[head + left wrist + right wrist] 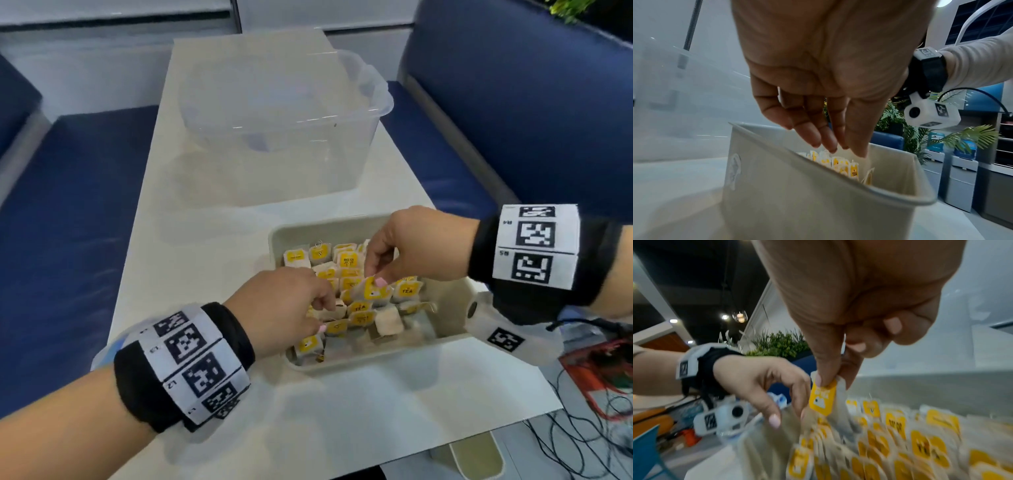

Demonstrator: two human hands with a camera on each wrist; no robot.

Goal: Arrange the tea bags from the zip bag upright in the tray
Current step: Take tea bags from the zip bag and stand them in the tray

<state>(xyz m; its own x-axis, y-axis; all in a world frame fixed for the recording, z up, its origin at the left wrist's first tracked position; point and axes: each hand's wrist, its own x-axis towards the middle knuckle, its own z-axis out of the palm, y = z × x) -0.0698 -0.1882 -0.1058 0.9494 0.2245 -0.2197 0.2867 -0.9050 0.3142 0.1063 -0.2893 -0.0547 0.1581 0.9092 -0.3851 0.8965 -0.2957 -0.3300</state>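
A beige tray (376,356) on the white table holds several tea bags (346,260) with yellow tags, mostly standing upright. My right hand (375,279) reaches in from the right and pinches one tea bag (371,292) by its top, just above the middle rows. The right wrist view shows thumb and forefinger of that hand (830,379) clamped on the yellow-tagged bag (822,400). My left hand (325,311) enters from the front left, its fingers (830,146) pointing down and touching bags (840,165) near the tray wall (797,203). It holds nothing. A bluish clear bag (106,349) peeks out under my left wrist.
A large clear plastic tub (284,113) stands behind the tray on the table (205,222). Blue benches (68,205) flank both sides. Black cables and a red object (599,370) lie off the table's right edge.
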